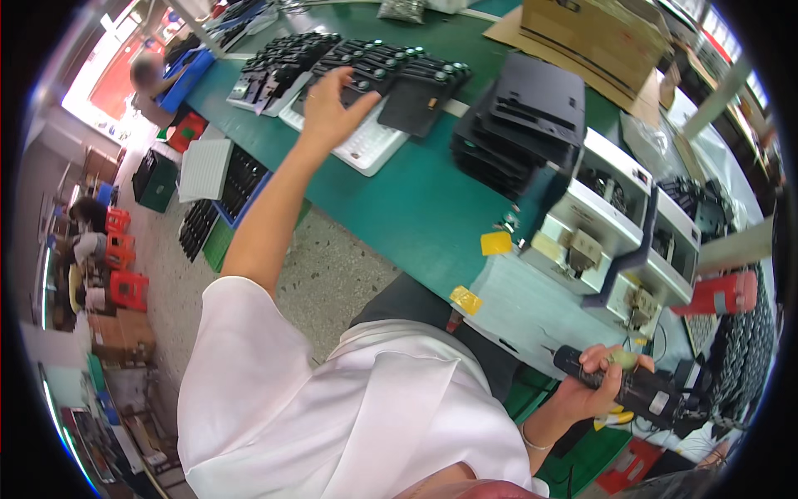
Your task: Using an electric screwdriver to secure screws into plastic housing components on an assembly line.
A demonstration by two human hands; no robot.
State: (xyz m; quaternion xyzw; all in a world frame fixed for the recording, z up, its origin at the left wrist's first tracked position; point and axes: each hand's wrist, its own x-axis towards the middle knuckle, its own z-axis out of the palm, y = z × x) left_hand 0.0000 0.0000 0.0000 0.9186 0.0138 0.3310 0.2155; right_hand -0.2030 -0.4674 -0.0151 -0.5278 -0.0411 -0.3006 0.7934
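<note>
My left hand (331,112) reaches out over a white tray (370,148), its thumb and fingers spread and nothing visible in them. Rows of black plastic parts (357,62) lie under and beyond its fingertips. Just right of it rests a flat black panel (416,104). At the lower right my right hand (594,382) is wrapped round a dark electric screwdriver (648,392), whose thin bit points up and left above the edge of a pale mat (532,308). Between the hands stands a pile of black plastic housings (532,116).
Two light-grey screw feeders (598,204) stand right of the pile, with a red object (721,293) beyond. Yellow pieces (496,243) lie by the mat. A cardboard box (594,41) sits at the back. On the floor at left is a blue crate (243,195); people sit farther off.
</note>
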